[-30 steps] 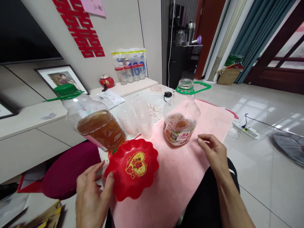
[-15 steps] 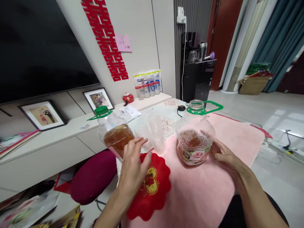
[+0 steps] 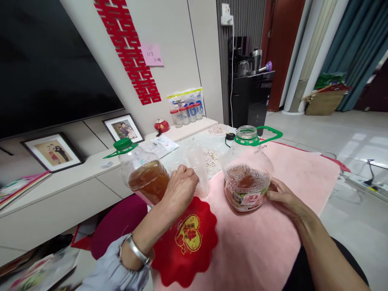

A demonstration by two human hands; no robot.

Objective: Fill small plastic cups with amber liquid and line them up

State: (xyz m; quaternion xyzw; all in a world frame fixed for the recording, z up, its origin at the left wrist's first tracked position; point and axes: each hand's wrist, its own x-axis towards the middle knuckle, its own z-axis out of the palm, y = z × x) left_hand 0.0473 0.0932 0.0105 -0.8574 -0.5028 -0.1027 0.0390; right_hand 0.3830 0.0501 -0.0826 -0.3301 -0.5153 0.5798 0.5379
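My left hand (image 3: 183, 184) is closed, its fingertips pointing down beside a stack of clear plastic cups (image 3: 201, 178). What it pinches, if anything, is hidden. My right hand (image 3: 281, 198) rests against the right side of an uncapped clear plastic jug (image 3: 247, 188), thumb near the front and fingers partly behind. That jug has a green handle ring and holds foamy reddish-brown liquid. To the left, a second jug (image 3: 148, 182) with a green cap holds amber liquid, partly hidden by my left hand. Below my left forearm lies a red scalloped mat (image 3: 189, 242) with a gold heart.
A pink cloth (image 3: 248, 250) covers the near table. Several red-lidded jars (image 3: 183, 117) and a small red pot (image 3: 161, 126) stand on the ledge behind, with framed photos (image 3: 123, 128) to the left. A maroon stool (image 3: 118, 226) sits at lower left.
My left hand has moved slightly forward and right, its spread fingers now curled down by the cups. The small red piece near it is hidden now. My right hand stays at the jug.
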